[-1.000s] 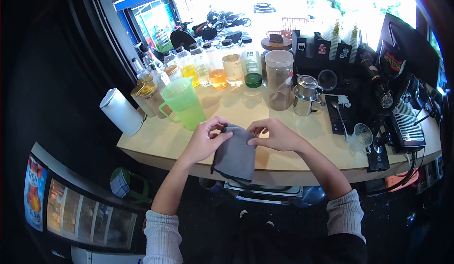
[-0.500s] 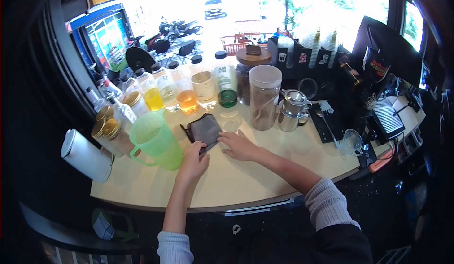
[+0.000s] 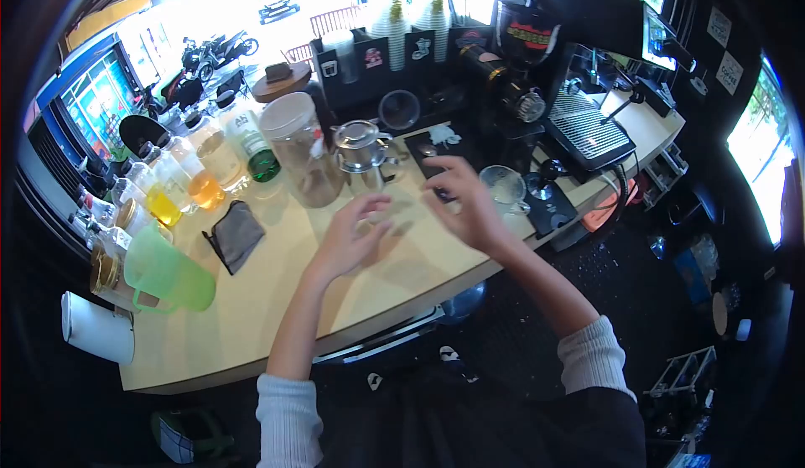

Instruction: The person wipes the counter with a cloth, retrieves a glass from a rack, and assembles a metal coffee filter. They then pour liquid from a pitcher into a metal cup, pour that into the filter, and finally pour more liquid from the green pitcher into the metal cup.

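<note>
My left hand (image 3: 352, 237) is raised over the wooden counter, empty, with its fingers apart. To its right my right hand (image 3: 465, 204) also hovers with spread fingers and nothing in them. Just beyond the hands stands a metal drip coffee filter (image 3: 359, 137) on a steel cup (image 3: 366, 168), its lower part partly behind my left fingers. A clear glass measuring cup (image 3: 503, 188) sits right of my right hand. The spoon near it is partly hidden by my fingers. A folded grey cloth (image 3: 237, 237) lies on the counter to the left, apart from both hands.
A green pitcher (image 3: 172, 271) and a white kettle (image 3: 96, 325) stand at the left end. Several bottles of syrup line the back, beside a tall lidded canister (image 3: 298, 153). At right are a black coffee grinder (image 3: 524, 40), an espresso machine (image 3: 591, 132) and a cup holder (image 3: 377, 65).
Both hands have let go of the grey cloth, lifted off the counter and moved right. The view has turned to the right, showing more of the espresso machine side.
</note>
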`<move>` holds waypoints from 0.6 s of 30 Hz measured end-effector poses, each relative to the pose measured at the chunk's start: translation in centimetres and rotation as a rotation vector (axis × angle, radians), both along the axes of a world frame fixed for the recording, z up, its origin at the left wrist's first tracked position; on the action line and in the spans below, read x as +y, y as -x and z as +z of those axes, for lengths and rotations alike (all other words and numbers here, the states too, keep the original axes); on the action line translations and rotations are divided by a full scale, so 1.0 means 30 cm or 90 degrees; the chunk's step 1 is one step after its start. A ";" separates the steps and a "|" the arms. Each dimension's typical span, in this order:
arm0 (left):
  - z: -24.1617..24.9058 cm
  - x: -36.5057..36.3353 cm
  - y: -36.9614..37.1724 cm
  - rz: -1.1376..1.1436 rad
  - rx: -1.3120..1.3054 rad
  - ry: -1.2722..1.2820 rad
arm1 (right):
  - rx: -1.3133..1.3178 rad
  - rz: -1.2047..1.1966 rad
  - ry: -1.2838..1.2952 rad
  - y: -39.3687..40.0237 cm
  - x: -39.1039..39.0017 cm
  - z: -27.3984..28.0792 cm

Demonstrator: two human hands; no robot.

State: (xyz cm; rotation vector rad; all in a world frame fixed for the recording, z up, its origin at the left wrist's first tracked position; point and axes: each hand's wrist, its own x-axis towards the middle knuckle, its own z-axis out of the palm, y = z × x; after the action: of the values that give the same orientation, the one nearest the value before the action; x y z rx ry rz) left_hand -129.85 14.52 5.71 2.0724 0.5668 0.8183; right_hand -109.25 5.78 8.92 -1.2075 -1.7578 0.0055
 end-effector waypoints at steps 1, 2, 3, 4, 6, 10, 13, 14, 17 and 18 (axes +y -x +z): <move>0.002 -0.014 -0.091 -0.027 -0.001 0.001 | 0.044 -0.057 0.013 -0.067 -0.047 0.014; 0.006 -0.027 -0.176 -0.053 -0.001 0.001 | 0.034 -0.117 -0.005 -0.146 -0.083 0.001; 0.005 -0.031 -0.261 -0.076 0.002 0.001 | 0.023 -0.177 -0.025 -0.223 -0.112 -0.021; -0.002 -0.032 -0.337 -0.098 0.004 0.000 | 0.055 -0.240 0.031 -0.280 -0.149 -0.042; -0.039 -0.031 -0.460 -0.085 0.033 -0.034 | 0.078 -0.327 0.062 -0.354 -0.215 -0.096; -0.100 -0.033 -0.595 -0.072 0.095 -0.036 | 0.207 -0.246 0.185 -0.434 -0.236 -0.245; -0.110 -0.045 -0.629 -0.034 0.093 -0.045 | 0.436 -0.092 0.224 -0.418 -0.208 -0.296; -0.110 -0.050 -0.630 -0.032 0.079 -0.053 | 0.436 -0.083 0.186 -0.417 -0.198 -0.311; -0.106 -0.066 -0.613 -0.004 0.038 -0.046 | 0.459 -0.093 0.133 -0.395 -0.178 -0.299; -0.109 -0.073 -0.602 0.009 0.000 -0.043 | 0.476 -0.088 0.125 -0.380 -0.171 -0.290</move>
State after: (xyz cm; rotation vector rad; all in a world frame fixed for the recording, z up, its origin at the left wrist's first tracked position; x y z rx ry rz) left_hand -111.78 12.34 2.43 2.1318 0.5622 0.8568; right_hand -97.86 0.66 0.23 -1.2486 -1.0324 0.4959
